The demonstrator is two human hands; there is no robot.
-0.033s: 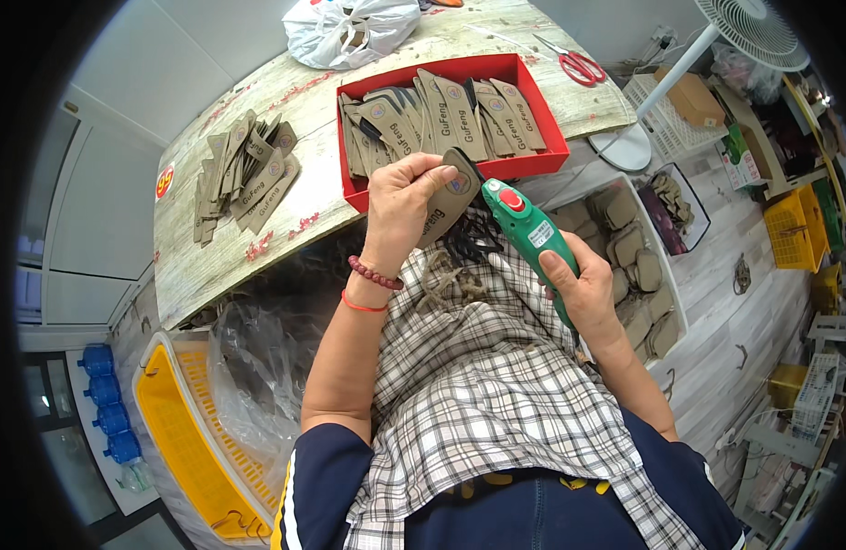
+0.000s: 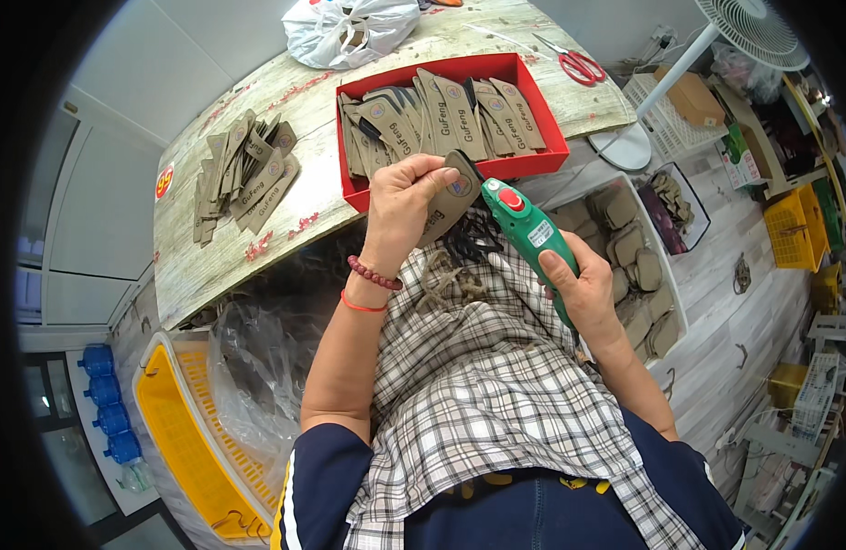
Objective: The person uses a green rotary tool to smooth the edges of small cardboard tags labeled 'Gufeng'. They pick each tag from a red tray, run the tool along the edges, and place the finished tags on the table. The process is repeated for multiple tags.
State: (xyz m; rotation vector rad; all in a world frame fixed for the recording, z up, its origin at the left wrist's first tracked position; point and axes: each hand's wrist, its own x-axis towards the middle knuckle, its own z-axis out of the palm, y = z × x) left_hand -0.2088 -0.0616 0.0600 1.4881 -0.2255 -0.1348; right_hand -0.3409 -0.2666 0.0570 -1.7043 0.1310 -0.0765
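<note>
Between the thumb and fingers of my left hand [image 2: 406, 200] is a flat, rounded khaki fabric piece [image 2: 455, 197] with a dark edge and a small printed emblem. My right hand [image 2: 579, 280] is wrapped around a green handheld power tool [image 2: 524, 225] with a red button. The tool's tip sits close against the right edge of the fabric piece; whether it touches cannot be made out. Just beyond my hands, a red box [image 2: 544, 165] holds many similar khaki pieces standing in rows. A loose pile of such pieces [image 2: 249, 179] lies on the table to the left.
The worn wooden table [image 2: 299, 105] bears a white plastic bag [image 2: 350, 32] and red-handled scissors [image 2: 581, 68]. A white bin [image 2: 675, 316] of khaki pads stands on the right. A fan [image 2: 753, 32] rises at far right. Lower left are a yellow basket [image 2: 180, 431] and clear plastic [image 2: 258, 367].
The fabric piece and the fingers of my left hand have shifted very slightly. The power tool and my right hand look the same.
</note>
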